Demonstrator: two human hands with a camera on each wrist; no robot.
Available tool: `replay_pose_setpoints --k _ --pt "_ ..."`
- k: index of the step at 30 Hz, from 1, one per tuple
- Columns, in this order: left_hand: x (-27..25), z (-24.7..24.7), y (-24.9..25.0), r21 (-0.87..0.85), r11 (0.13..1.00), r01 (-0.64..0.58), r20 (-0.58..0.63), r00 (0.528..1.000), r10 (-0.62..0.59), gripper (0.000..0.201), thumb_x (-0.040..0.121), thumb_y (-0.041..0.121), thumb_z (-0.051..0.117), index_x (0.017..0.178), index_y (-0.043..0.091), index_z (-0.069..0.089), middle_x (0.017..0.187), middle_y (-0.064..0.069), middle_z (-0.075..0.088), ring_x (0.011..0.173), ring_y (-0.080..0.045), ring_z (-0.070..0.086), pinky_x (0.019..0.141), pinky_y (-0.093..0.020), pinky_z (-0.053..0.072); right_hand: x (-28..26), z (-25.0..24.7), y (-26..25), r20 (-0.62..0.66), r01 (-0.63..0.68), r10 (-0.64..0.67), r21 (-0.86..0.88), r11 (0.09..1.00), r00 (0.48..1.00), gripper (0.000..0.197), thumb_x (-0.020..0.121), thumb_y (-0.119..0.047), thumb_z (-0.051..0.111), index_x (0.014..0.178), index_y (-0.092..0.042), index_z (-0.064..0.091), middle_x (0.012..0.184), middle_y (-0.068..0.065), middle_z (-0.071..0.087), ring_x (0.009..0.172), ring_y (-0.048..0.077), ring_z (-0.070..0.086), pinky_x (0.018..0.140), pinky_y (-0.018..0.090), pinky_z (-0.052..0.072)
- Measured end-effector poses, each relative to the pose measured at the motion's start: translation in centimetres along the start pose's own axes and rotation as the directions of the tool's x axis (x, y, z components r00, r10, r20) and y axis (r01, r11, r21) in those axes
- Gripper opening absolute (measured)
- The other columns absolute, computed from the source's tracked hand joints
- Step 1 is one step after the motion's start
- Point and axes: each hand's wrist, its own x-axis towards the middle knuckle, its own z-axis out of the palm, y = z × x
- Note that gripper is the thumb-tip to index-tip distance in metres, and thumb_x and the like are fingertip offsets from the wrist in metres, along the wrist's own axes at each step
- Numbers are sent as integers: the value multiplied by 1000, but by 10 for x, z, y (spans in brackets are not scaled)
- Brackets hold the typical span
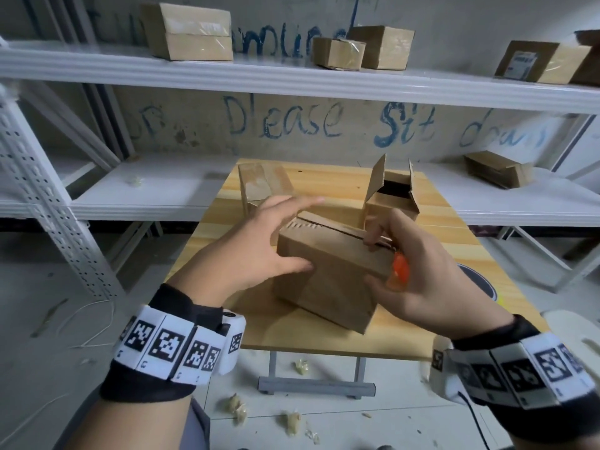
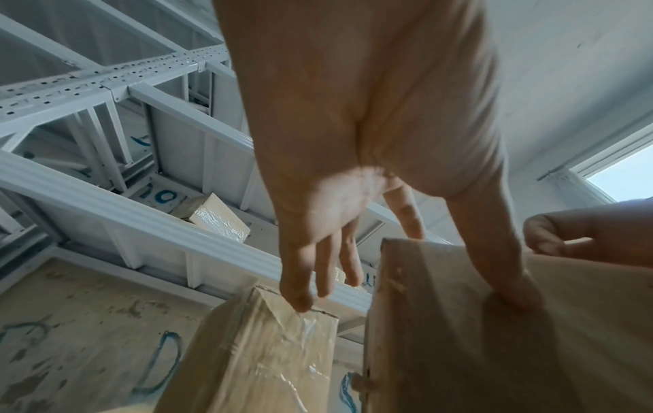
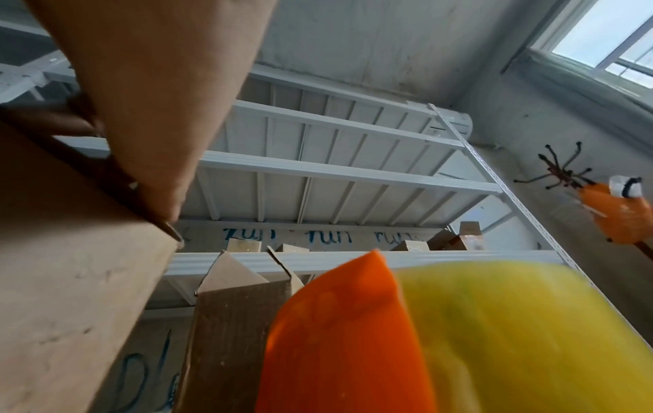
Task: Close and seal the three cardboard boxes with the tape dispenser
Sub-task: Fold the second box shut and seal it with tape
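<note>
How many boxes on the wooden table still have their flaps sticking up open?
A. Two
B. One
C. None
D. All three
B. Only the box at the back right has flaps standing up, showing its dark inside. The box at the back left is shut with shiny tape across it, and the front box has its flaps folded down under the left hand and right hand.

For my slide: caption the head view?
Left hand steadies box; right hand holds orange dispenser at its seam.
</note>
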Motion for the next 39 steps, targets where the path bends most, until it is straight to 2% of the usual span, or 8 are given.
replay_pose_setpoints --k 6,11,16,18,21,26,33,39 --pt "-3 1 1 34 998 53 36 998 -54 73 71 54 82 135 62 46 129 30 38 121 6 45 107 -35 42 -6 -7 3 -12 -36 36 12 999 999 49 69 1 55 114 -19 52 109 -4 58 101 14 58 83 29 48" --pt "-5 4 1 51 997 51 54 997 -54 84 65 57 83 137 62 41 128 27 34 123 2 45 104 -30 42 -9 -14 7 -102 -95 103 77 992 990 31 86 -11 65 114 -19 55 112 4 60 107 22 60 89 41 51" --pt "-6 6 -2 32 998 53 41 998 -55 106 57 61 82 146 62 24 137 27 29 124 7 42 106 -29 38 -16 -25 26 -254 -438 399 -117 891 881 15 87 -26 61 99 -30 53 108 -4 56 98 12 55 76 22 39" --pt "-6 7 -1 31 998 55 36 998 -56 111 60 55 86 148 59 18 141 26 28 119 15 40 103 -25 34 -20 -27 35 -199 -594 560 -243 767 804 27 82 -42 58 101 -25 50 106 2 52 89 18 50 69 28 34" --pt "-6 9 -1 29 998 59 29 998 -60 110 65 48 88 149 56 18 143 25 30 120 12 40 106 -27 34 -24 -23 38 -153 -682 684 -377 627 713 50 72 -63 52 92 -17 48 94 6 55 92 27 50 78 39 46" --pt "-7 7 0 21 998 53 25 998 -53 100 67 48 86 144 62 24 141 28 31 127 5 39 107 -30 35 -26 -20 26 -180 -718 745 -480 504 643 43 83 -54 56 75 -14 43 73 1 45 92 29 43 87 48 48" --pt "-9 6 -1 35 999 40 52 998 -41 75 76 47 81 133 73 38 137 36 28 122 5 44 99 -24 36 -29 -26 33 -321 -746 675 -342 571 664 19 86 -21 49 74 -6 52 73 12 54 72 34 51 68 42 46" --pt "-9 9 -2 45 999 25 39 999 -27 77 79 49 78 142 64 36 134 37 30 117 13 42 90 -12 34 -25 -40 32 -479 -768 644 -108 631 597 37 91 -25 46 65 1 50 69 24 57 71 39 48 63 39 35"
